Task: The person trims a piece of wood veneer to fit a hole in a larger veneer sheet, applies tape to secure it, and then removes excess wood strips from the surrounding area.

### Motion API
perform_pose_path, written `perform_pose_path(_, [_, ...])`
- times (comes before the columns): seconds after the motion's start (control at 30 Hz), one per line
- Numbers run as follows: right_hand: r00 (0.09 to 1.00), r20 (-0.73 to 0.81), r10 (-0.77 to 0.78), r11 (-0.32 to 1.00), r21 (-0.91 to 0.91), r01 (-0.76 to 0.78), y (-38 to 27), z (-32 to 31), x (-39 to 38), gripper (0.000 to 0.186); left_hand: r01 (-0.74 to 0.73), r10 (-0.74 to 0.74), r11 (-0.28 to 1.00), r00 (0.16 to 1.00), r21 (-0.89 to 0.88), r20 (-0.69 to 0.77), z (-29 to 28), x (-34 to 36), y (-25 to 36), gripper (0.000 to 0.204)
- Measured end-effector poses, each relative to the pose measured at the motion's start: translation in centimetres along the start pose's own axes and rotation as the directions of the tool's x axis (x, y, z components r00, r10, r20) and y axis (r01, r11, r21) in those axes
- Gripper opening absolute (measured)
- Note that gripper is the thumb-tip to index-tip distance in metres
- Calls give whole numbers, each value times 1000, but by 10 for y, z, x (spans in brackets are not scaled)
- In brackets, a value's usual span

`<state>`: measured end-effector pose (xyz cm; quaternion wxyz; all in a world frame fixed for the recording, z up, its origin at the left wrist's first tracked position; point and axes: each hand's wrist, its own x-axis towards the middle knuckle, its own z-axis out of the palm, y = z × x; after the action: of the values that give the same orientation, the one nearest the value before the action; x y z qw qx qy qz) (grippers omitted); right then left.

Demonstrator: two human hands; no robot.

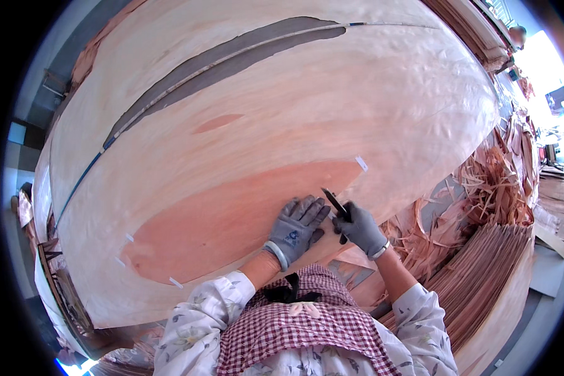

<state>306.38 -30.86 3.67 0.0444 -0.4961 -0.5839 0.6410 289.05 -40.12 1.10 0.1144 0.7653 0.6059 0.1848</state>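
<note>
A large pale wood veneer sheet (370, 94) fills most of the view, with an elongated salmon-coloured veneer piece (207, 225) lying on it, marked by small white tape strips (361, 163) at its ends. My left hand (294, 229), in a grey glove, rests flat near the piece's lower right edge, fingers outstretched. Just right of it, my right hand (360, 229), also gloved, grips a black cutting knife (334, 201) whose tip points up and left over the piece. The end of the knife's tip is too small to make out clearly.
A long grey opening (232, 61) with a thin rod along it crosses the upper sheet. Torn veneer scraps (492, 182) and stacked strips (476, 276) lie at right. Another person (517, 41) is partly visible at top right. A dark metal frame (51, 263) stands at left.
</note>
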Motion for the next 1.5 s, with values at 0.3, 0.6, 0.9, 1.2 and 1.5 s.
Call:
perform_pose_path(0.3, [924, 314, -219, 968, -51, 247, -45, 39, -29, 19, 1, -10, 996, 995, 89, 96, 1, -1, -4, 56])
perform_pose_path(0.6, [989, 33, -142, 990, -12, 143, -68, -5, 93, 22, 53, -29, 992, 979, 115, -202, -29, 32, -52, 49])
perform_pose_path(0.9, [999, -9, -51, 999, -16, 51, -49, 7, 71, 19, 96, -89, 992, 993, 86, -83, -16, 52, -64, 48])
perform_pose_path(1.2, [890, 369, -269, 960, 174, 219, -140, 134, 54, 24, 255, -257, 966, 948, -36, -187, -66, -34, -99, 36])
perform_pose_path(1.5, [826, 538, -170, 970, -57, 237, -157, 290, 126, 19, 675, -568, 736, 657, 53, -495, -129, -210, -152, 41])
